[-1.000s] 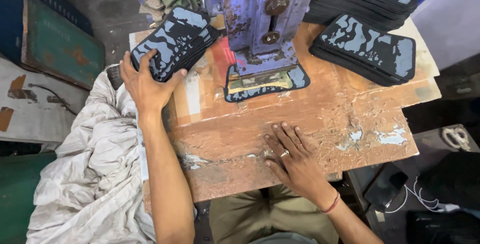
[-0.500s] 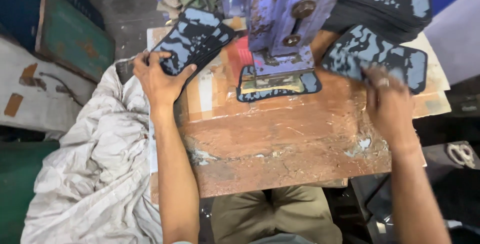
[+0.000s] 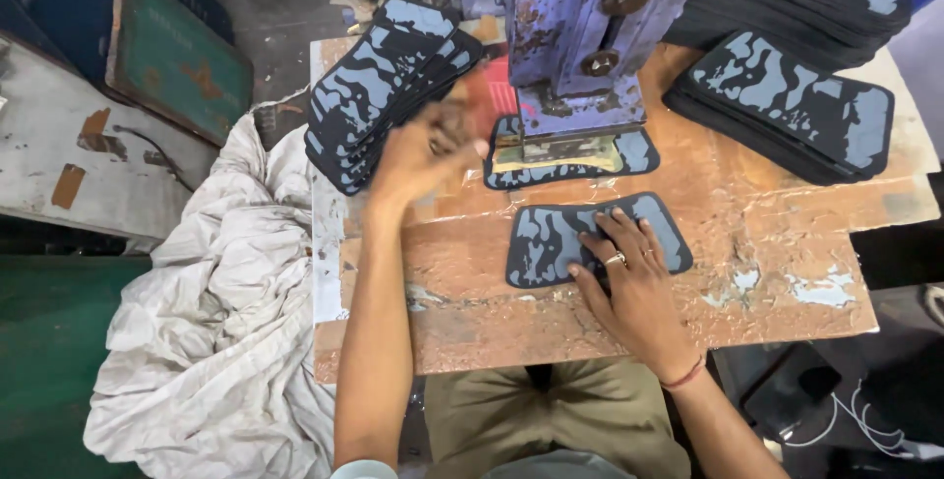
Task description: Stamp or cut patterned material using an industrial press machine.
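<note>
Camouflage pad (image 3: 551,241) lies flat under my open right hand (image 3: 629,277), best slid squarely toward the press (image 3: 575,36); blurred left hand (image 3: 428,149), grip unclear.

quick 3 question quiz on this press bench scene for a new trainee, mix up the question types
1. True or false: the right hand lies flat on a single camouflage-patterned pad on the wooden bench.
2. Which is nearest the left hand? A) the left stack of pads B) the white cloth C) the green board
3. What lies under the blue press?

Key:
1. True.
2. A; the hand is blurred, so contact is unclear.
3. Another camouflage pad.
</note>
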